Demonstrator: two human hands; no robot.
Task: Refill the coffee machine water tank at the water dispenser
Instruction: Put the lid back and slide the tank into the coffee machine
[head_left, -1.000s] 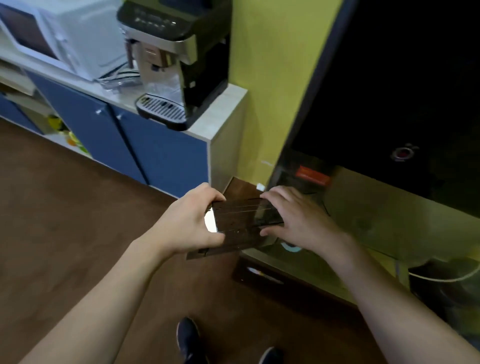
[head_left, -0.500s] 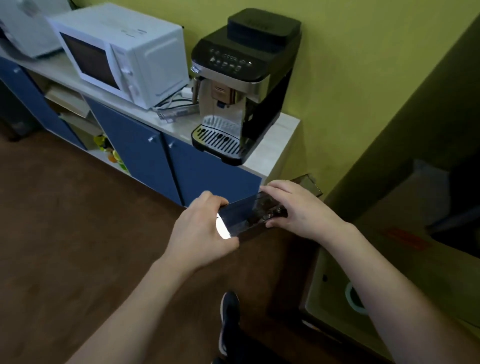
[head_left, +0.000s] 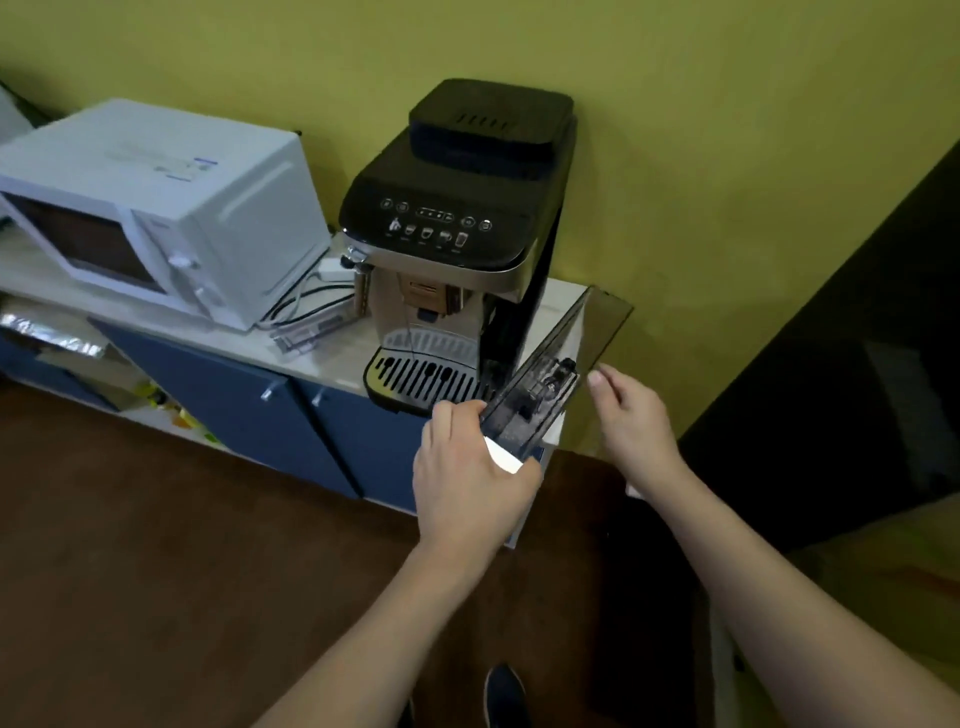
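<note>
Right now the person's left hand (head_left: 475, 480) clamps the near end of the smoky water tank (head_left: 545, 379), which sits just right of centre in the frame, angled up along the right flank of the coffee machine (head_left: 457, 249). Their right hand (head_left: 631, 421) hangs open just beside it, fingers loose, holding nothing. With only one hand bearing it, I judge the tank could tip or twist and slop water onto the counter (head_left: 332, 358), or catch the machine's side and miss its slot. Whether it is full, I cannot tell.
</note>
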